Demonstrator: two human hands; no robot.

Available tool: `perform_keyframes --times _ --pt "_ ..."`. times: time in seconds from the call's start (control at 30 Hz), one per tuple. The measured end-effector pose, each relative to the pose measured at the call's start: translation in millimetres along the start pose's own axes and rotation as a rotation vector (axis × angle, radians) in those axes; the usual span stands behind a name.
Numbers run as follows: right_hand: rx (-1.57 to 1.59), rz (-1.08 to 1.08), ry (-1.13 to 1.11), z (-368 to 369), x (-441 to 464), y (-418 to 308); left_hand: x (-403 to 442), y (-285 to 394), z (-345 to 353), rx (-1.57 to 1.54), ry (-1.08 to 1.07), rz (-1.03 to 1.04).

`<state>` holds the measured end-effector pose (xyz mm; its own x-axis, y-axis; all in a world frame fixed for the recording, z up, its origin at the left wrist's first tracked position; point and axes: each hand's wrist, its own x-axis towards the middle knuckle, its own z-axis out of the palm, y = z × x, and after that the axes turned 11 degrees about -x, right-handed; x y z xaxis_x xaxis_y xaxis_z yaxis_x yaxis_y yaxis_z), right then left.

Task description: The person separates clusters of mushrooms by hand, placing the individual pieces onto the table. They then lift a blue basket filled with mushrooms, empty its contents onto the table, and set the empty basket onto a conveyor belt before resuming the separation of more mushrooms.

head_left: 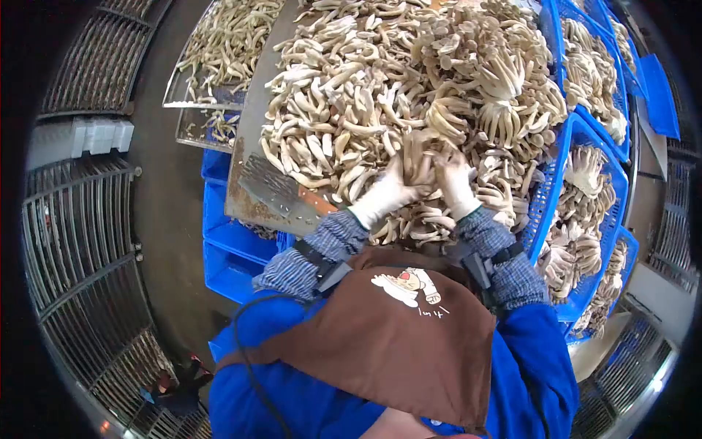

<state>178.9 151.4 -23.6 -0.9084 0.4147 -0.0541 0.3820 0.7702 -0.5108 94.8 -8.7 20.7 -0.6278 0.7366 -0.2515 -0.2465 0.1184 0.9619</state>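
Note:
My left hand (389, 194), in a white glove, is closed on the left side of a mushroom cluster (419, 157). On its other side my right hand (455, 180), also gloved in white, grips the same cluster. Parts of it are hidden by the fingers and slightly blurred. A large heap of loose mushrooms (329, 95) spreads over the metal table (248, 139) to the left and beyond. Whole mushroom clusters (504, 73) are piled on the right. Left of my left hand lies a tool with a brown wooden handle (316, 200).
Blue crates (578, 219) filled with mushroom clusters line the right side. Clear bins (172, 95) of separated mushrooms stand at upper left, above blue crates (234, 256). Metal racks (80, 241) run along the far left. Another person (175, 391) is at lower left.

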Motion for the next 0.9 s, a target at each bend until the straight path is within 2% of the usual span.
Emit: perform_keyframes --times 0.03,0.07,0.1,0.17,0.2,0.23,0.27,0.3,0.33,0.37,0.4,0.43,0.47,0.5,0.53,0.57,0.67,0.7,0.77,0.8,0.83,0.9 --pt "0.715 0.24 0.147 9 -2 -12 1 -11 7 -0.073 0.061 -0.006" --pt "0.462 0.011 0.173 6 5 -14 3 -10 5 -0.297 0.097 -0.069" --pt "0.458 0.004 0.166 2 5 -15 6 -9 4 -0.522 0.13 -0.131" --pt "0.73 0.475 0.082 -15 3 -22 2 -10 -9 -0.595 0.242 -0.165" --pt "1.011 0.571 0.123 -19 1 -16 4 -23 -18 -0.755 0.327 -0.256" --pt "1.123 0.639 0.007 -27 1 -4 7 -36 -30 -0.916 0.412 -0.346" --pt "1.188 0.677 0.061 -33 3 -10 4 -37 -44 -0.999 0.253 -0.366" --pt "1.252 0.719 0.115 -38 3 -16 3 -40 -42 -1.004 0.258 -0.36" --pt "1.1 0.489 0.11 -40 2 -23 2 -44 -34 -0.975 0.227 -0.344" --pt "1.211 0.561 0.053 -20 -2 -15 -1 -46 -25 -0.947 0.193 -0.332" --pt "1.166 0.478 -0.023 -18 -5 -26 -7 -21 -16 -0.816 0.009 -0.128" --pt "1.119 0.386 -0.094 -18 -3 -41 -12 9 -9 -0.655 0.146 -0.163" --pt "0.733 0.249 -0.133 -29 2 -53 0 -28 -15 -0.736 0.179 -0.268" --pt "1.374 0.398 -0.133 -34 -2 -69 13 -66 -23 -0.816 0.211 -0.378" --pt "1.415 0.41 -0.159 -34 -3 -69 15 -56 -24 -0.838 0.268 -0.422" --pt "1.456 0.421 -0.184 -35 -4 -69 18 -41 -26 -0.829 0.333 -0.382" --pt "0.977 0.334 -0.229 -43 -12 -67 24 -34 -35 -0.959 0.383 -0.337" --pt "0.815 0.099 -0.06 -25 -14 -46 25 -34 -37 -0.959 0.38 -0.332" --pt "0.465 0.518 -0.132 27 -5 34 24 -41 -42 -0.861 0.324 -0.307" --pt "-0.325 -0.042 -0.225 -13 -14 9 21 -38 -43 -0.853 0.289 -0.268" --pt "-0.193 0.023 0.08 -22 -17 -9 18 -38 -42 -0.89 0.268 -0.295" --pt "0.046 0.125 0.073 -19 -10 -21 15 -26 -35 -1.037 0.137 -0.223"
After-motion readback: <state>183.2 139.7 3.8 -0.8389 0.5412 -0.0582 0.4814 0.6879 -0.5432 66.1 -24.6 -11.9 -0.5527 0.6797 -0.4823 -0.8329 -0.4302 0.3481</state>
